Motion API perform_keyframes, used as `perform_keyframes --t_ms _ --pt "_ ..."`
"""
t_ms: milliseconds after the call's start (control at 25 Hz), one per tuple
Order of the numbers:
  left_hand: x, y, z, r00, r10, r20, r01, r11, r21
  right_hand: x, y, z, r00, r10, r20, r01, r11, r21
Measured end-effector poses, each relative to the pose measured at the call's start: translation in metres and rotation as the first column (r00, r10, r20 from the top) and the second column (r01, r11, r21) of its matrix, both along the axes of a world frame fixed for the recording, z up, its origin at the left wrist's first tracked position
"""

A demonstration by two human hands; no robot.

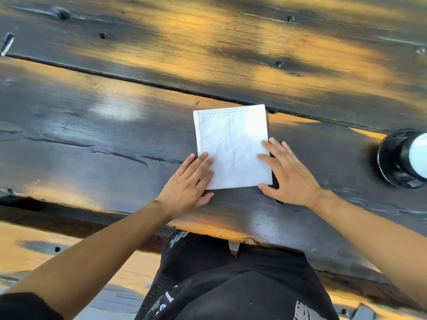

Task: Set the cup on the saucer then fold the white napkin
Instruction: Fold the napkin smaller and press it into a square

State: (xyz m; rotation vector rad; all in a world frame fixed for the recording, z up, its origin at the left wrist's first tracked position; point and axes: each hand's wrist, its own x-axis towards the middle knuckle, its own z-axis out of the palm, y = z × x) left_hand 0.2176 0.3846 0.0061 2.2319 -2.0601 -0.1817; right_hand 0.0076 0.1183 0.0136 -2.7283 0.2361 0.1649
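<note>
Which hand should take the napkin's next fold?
Left, tentatively. The left hand lies flat on the white napkin by its layered open edge, ready to lift it. The right hand rests at the opposite edge and can pin.

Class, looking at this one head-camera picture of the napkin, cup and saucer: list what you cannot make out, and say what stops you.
1. Cup and saucer, head view: cut off by the right edge, so the cup's far side is unseen.
2. Napkin: its near corners lie under the left hand and right hand; layers underneath hidden.
3. Small object at the left edge: blurred and cropped, unidentifiable.
</note>
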Motion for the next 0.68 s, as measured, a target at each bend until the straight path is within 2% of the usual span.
perform_keyframes --t_ms 120,280,360,440,520,600,680 --pt "0.001 0.004 0.003 0.999 -0.041 0.03 0.044 0.994 -0.097 -0.005 -0.008 -0.002 0.982 0.185 0.034 -0.185 0.983 -0.013" --pt "0.003 0.001 0.007 0.995 -0.072 0.068 0.082 0.984 -0.156 -0.004 -0.014 -0.008 0.954 0.283 0.095 -0.275 0.957 -0.091" --pt "0.005 -0.004 0.008 0.997 -0.064 0.034 0.069 0.981 -0.18 -0.002 -0.014 -0.008 0.946 0.297 0.13 -0.278 0.949 -0.147" --pt "0.008 -0.012 0.012 0.997 -0.021 -0.08 0.006 0.981 -0.191 0.004 -0.013 -0.004 0.953 0.246 0.176 -0.224 0.965 -0.139" --pt "0.01 -0.018 0.016 0.961 0.053 -0.271 -0.104 0.979 -0.178 0.011 -0.012 0.005 0.972 0.131 0.196 -0.126 0.991 -0.039" --pt "0.01 -0.021 0.022 0.876 0.176 -0.45 -0.247 0.963 -0.104 0.015 -0.01 0.015 0.991 0.017 0.136 -0.029 0.996 0.085" --pt "0.007 -0.024 0.031 0.735 0.361 -0.574 -0.43 0.903 0.018 0.018 -0.009 0.026 0.994 -0.106 0.001 0.103 0.974 0.202"
